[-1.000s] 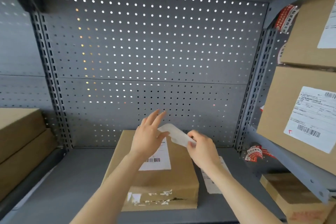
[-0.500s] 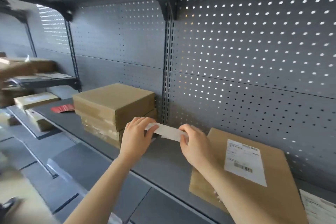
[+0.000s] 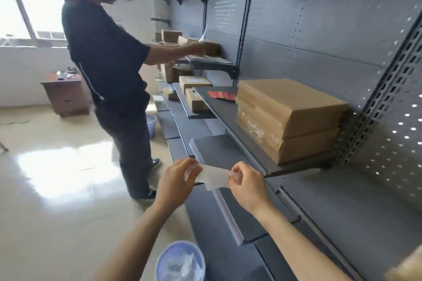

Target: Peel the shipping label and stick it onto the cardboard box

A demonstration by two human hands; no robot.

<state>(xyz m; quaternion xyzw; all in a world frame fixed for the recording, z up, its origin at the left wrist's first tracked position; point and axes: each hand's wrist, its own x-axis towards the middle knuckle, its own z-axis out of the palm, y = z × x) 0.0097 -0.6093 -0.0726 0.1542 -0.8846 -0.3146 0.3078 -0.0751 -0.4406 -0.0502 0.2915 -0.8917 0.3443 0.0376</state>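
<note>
My left hand (image 3: 175, 180) and my right hand (image 3: 247, 186) each pinch one end of a plain white paper strip (image 3: 213, 177), held in the air in front of the grey shelving. No print shows on the strip. Two unlabelled cardboard boxes (image 3: 290, 116) lie stacked on the shelf (image 3: 228, 150) to the upper right of my hands. A brown cardboard corner (image 3: 406, 264) shows at the bottom right edge. The box with the label stuck on it is out of view.
A blue waste bin (image 3: 180, 262) with a plastic liner stands on the floor below my hands. Another person (image 3: 107, 57) in dark clothes stands left, reaching to the shelves. A red packet (image 3: 222, 94) lies behind the stacked boxes. More boxes (image 3: 194, 82) sit farther along.
My view has swung left, away from the labelled box, to the aisle and the bin. Both hands have kept hold of the white strip and moved out over the shelf's front edge.
</note>
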